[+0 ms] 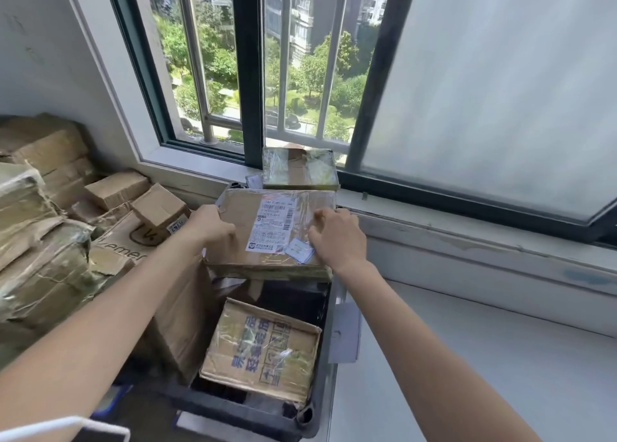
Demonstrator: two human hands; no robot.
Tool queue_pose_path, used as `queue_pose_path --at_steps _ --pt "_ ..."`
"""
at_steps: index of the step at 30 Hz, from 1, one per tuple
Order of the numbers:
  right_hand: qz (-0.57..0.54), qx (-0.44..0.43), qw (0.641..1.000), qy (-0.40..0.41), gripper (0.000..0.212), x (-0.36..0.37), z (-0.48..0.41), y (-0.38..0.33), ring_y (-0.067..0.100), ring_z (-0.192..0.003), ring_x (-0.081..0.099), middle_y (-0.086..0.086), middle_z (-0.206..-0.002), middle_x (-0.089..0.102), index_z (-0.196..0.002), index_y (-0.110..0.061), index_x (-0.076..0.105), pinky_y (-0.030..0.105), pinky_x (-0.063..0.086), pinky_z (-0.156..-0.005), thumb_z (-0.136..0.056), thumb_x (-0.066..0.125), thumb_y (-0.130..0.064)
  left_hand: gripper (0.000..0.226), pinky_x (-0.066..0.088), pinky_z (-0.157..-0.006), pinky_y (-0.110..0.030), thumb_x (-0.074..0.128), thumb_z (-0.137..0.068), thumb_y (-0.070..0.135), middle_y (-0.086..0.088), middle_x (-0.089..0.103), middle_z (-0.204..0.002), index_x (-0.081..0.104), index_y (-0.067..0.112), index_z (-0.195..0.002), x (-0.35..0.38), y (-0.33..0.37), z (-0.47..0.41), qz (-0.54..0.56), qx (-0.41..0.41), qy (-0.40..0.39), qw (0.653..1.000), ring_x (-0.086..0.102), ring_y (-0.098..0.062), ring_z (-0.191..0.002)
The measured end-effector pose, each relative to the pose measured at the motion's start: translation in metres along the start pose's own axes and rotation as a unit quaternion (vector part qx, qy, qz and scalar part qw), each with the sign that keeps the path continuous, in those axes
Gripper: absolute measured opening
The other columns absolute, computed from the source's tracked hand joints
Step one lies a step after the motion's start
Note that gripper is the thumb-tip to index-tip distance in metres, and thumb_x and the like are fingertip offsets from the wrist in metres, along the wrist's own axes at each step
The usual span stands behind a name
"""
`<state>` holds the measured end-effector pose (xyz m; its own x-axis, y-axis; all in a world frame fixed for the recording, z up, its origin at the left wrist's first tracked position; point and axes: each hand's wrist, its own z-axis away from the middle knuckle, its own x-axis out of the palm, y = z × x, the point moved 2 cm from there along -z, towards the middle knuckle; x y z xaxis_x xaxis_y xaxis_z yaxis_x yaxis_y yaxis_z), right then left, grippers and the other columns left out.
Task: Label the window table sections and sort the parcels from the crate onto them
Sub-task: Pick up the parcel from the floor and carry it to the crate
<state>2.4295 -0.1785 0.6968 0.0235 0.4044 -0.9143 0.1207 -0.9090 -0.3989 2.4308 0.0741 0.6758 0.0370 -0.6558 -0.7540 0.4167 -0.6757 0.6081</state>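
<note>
Beside the white window table (467, 358), left hand (209, 229) and right hand (338, 239) apparently grip a taped parcel (267, 231) with curled fingers (320, 215)

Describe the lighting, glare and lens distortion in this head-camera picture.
Head view: strong daylight through the window lights the scene; clear tape on the parcel shows glare; its label print is too blurred to read; the wide-angle lens splays the window frame.
</note>
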Motion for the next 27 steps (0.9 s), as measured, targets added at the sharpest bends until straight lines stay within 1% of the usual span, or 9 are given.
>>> queue_pose_path --at_steps 3,5,6,8,11,14,17,21,27 --pt "0.004 -0.002 1.000 0.001 0.037 -0.001 0.001 -0.001 0.029 -0.120 0.047 0.008 -0.130 0.053 -0.132 -0.024 0.055 0.039 0.049 -0.088 -0.096 0.051 -0.033 0.032 0.048 -0.072 -0.034 0.073 -0.078 0.019 -0.016 0.069 -0.104 0.066 0.001 -0.104 0.000 0.000 0.000 -0.008 -0.008 -0.004 1.000 0.063 -0.031 -0.092" --pt "0.007 -0.001 1.000 -0.009 0.038 -0.002 0.000 -0.002 0.030 -0.121 0.047 0.009 -0.131 0.052 -0.132 -0.023 0.053 0.041 0.049 -0.090 -0.095 0.052 -0.033 0.038 0.051 -0.083 -0.039 0.069 -0.079 0.019 -0.018 0.066 -0.113 0.062 0.003 -0.113 -0.001 0.003 0.001 -0.025 0.001 0.010 1.000 0.061 -0.035 -0.102" --pt "0.009 0.000 1.000 -0.014 0.041 -0.003 -0.001 -0.002 0.031 -0.122 0.047 0.010 -0.134 0.049 -0.134 -0.021 0.051 0.042 0.049 -0.092 -0.095 0.052 -0.033 0.044 0.050 -0.091 -0.042 0.067 -0.081 0.020 -0.020 0.061 -0.122 0.059 0.006 -0.122 -0.001 0.005 0.002 -0.040 0.018 0.028 0.999 0.056 -0.037 -0.111" --pt "0.012 -0.008 1.000 0.001 0.049 -0.006 -0.003 -0.005 0.033 -0.128 0.044 0.011 -0.146 0.040 -0.141 -0.018 0.043 0.046 0.047 -0.098 -0.095 0.053 -0.032 0.061 0.040 -0.106 -0.048 0.062 -0.085 0.022 -0.019 0.047 -0.142 0.046 0.011 -0.143 -0.003 0.014 0.004 -0.036 0.069 0.071 0.994 0.042 -0.038 -0.131" --pt "0.012 -0.052 0.996 0.070 0.062 -0.013 -0.011 -0.016 0.035 -0.144 0.028 0.013 -0.160 0.022 -0.150 -0.017 0.031 0.048 0.032 -0.115 -0.096 0.055 -0.034 0.068 0.026 -0.117 -0.050 0.058 -0.092 0.036 -0.009 0.034 -0.155 0.032 0.015 -0.152 -0.006 0.040 0.010 -0.030 0.170 0.114 0.978 0.025 -0.030 -0.144" --pt "0.054 -0.105 0.989 0.092 0.067 -0.022 -0.022 -0.033 0.034 -0.150 0.015 0.014 -0.162 0.019 -0.153 -0.018 0.027 0.048 0.018 -0.121 -0.096 0.053 -0.042 0.070 0.014 -0.119 -0.052 0.047 -0.093 0.054 -0.011 0.026 -0.158 0.029 0.021 -0.152 -0.006 0.065 0.016 -0.158 0.243 0.159 0.944 0.015 -0.030 -0.147" --pt "0.104 -0.119 0.984 0.080 0.067 -0.025 -0.026 -0.044 0.035 -0.150 0.012 0.016 -0.162 0.017 -0.153 -0.020 0.027 0.049 0.016 -0.122 -0.098 0.047 -0.051 0.070 0.006 -0.119 -0.055 0.040 -0.093 0.060 -0.013 0.023 -0.157 0.029 0.023 -0.151 -0.009 0.076 0.021 -0.261 0.289 0.180 0.903 0.009 -0.033 -0.147" --pt "0.155 -0.112 0.980 0.062 0.069 -0.028 -0.015 -0.042 0.036 -0.151 0.008 0.017 -0.163 0.013 -0.155 -0.020 0.022 0.051 0.014 -0.122 -0.099 0.041 -0.055 0.070 0.011 -0.118 -0.055 0.037 -0.093 0.062 -0.011 0.024 -0.157 0.027 0.024 -0.150 -0.006 0.074 0.027 -0.283 0.299 0.162 0.897 0.013 -0.032 -0.147" --pt "0.148 -0.114 0.981 0.051 0.069 -0.043 0.003 -0.033 0.035 -0.151 0.008 0.015 -0.163 0.013 -0.156 -0.020 0.020 0.050 0.012 -0.122 -0.099 0.041 -0.054 0.068 0.017 -0.117 -0.054 0.036 -0.092 0.063 -0.011 0.027 -0.157 0.031 0.024 -0.148 -0.002 0.077 0.048 -0.295 0.288 0.153 0.898 0.020 -0.033 -0.145"
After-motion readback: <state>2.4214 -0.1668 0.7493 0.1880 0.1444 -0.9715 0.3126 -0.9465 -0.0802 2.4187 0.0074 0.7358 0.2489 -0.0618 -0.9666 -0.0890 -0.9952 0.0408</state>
